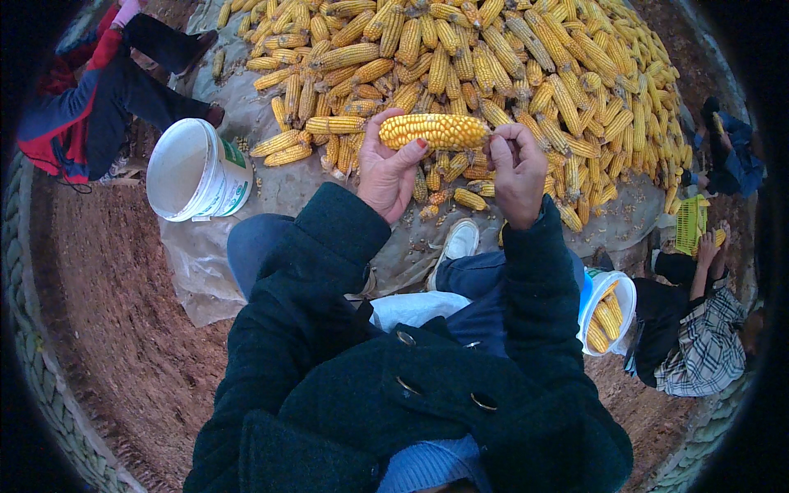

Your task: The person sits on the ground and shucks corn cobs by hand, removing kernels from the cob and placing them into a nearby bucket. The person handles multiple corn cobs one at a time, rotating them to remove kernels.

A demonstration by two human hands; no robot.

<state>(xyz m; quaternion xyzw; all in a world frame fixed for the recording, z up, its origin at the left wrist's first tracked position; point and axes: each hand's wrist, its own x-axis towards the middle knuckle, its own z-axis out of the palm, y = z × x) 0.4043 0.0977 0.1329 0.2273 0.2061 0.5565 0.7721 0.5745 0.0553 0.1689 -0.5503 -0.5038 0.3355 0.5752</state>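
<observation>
One cob [434, 131]: held level, near side of the pile [567, 94].
Left hand [389, 168]: cradling cob's left end, thumb pressed on it.
Right hand [518, 168]: fingertips pinching cob's right tip.
Bucket [233, 179]: just beside pile, person's left.

there are two buckets [236, 177] [629, 306], one yellow basket [692, 223] and one heap [567, 49] of cobs [431, 131], too many to count.

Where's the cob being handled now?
Head view, upper centre: the cob lies crosswise, its left end in the left hand, its right tip at the right hand's fingers, before the corn pile.
</observation>
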